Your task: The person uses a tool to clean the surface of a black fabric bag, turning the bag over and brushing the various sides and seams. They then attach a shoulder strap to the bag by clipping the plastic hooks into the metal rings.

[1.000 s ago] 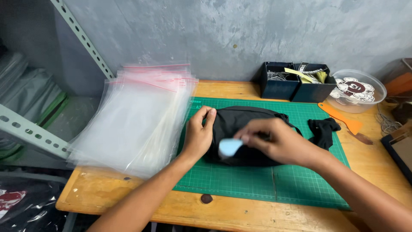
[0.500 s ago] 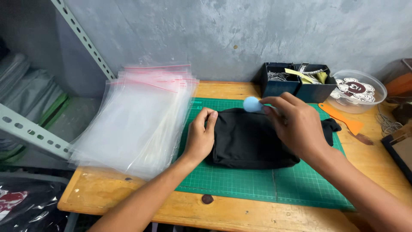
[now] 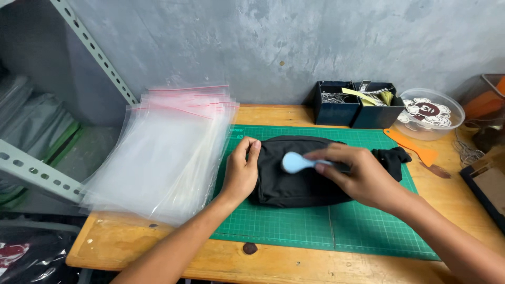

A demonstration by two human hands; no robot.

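Observation:
A black fabric pouch (image 3: 294,184) lies flat on a green cutting mat (image 3: 315,226) on the wooden table. My left hand (image 3: 241,171) presses on the pouch's left edge, fingers curled together over it. My right hand (image 3: 357,173) grips a small tool with a light blue rounded head (image 3: 293,162), and that head rests on the middle of the pouch. A black strap end (image 3: 392,158) sticks out from the pouch on the right, behind my right hand.
A stack of clear zip bags (image 3: 168,147) lies left of the mat. At the back stand two dark bins (image 3: 357,105) and a clear bowl of round stickers (image 3: 428,113). An orange scraper (image 3: 413,147) lies right of the mat. A metal shelf frame (image 3: 31,168) stands left.
My right hand swung the blue-headed tool from the pouch's middle up to its far edge, then back down to the middle. My left hand stayed on the left edge.

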